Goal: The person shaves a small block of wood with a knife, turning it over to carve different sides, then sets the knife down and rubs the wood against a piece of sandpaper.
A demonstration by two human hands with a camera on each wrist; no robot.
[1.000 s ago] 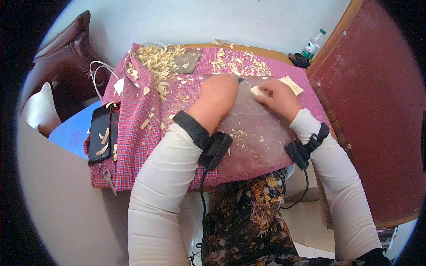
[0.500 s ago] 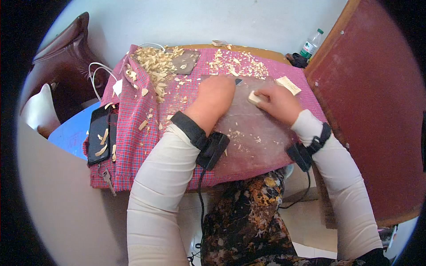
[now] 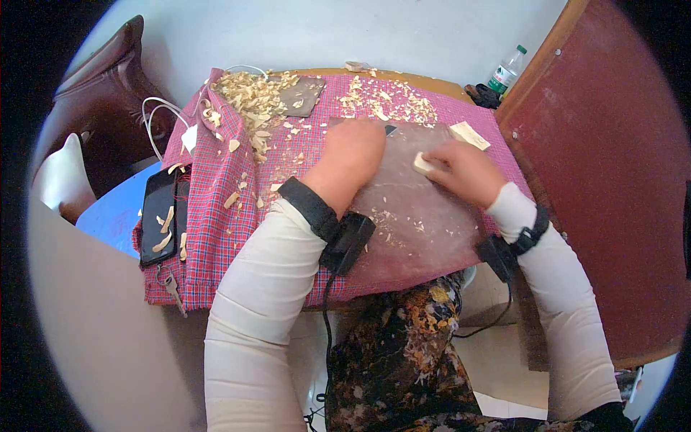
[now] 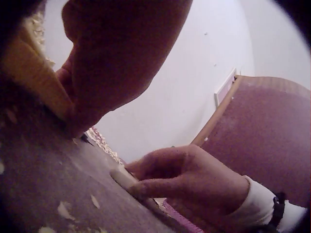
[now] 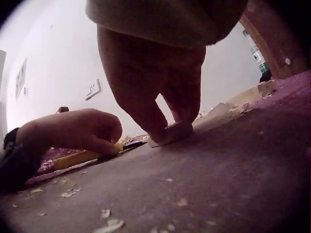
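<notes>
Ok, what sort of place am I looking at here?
Probably a room at home doubling as a carving spot: pale shavings heaped on a checked cloth, with dark, curvy furniture standing off to the left.

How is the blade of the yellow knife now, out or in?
Out: the dark blade shows beyond the yellow handle, which the left hand holds.
</notes>
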